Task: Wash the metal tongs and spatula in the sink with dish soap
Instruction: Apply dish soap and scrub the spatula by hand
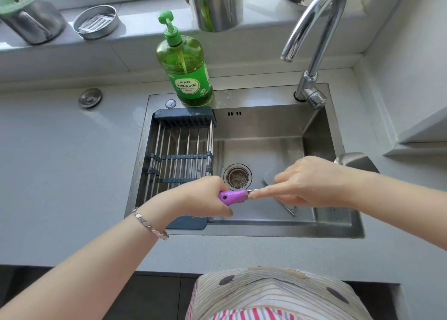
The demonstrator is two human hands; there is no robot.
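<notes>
Striped apron (266, 293) at the near edge of the tabletop (60, 162); both forearms reach over it into the sink (266, 123). The left hand (205, 196) is wrapped round the purple handle (233, 197) of what we take to be the tongs (289, 209), held over the basin's near half, just in front of the drain (237, 176). The right hand (307, 184) pinches the metal shank just beside that handle, forefinger laid along it; two thin arms splay out below its palm. We judge the tool light and stiff, springy at the arms, and slick on bare steel once soaped; the plastic handle is the surer hold. A flat metal blade (355, 162), possibly the spatula, rests on the sink's right rim. The dish-soap bottle (185, 63) stands at the far rim, a drying rack (181, 150) spans the left side, and the faucet (314, 29) at the far right corner shows no stream. Steel canisters (215, 7) line the window ledge (145, 26) beyond.
</notes>
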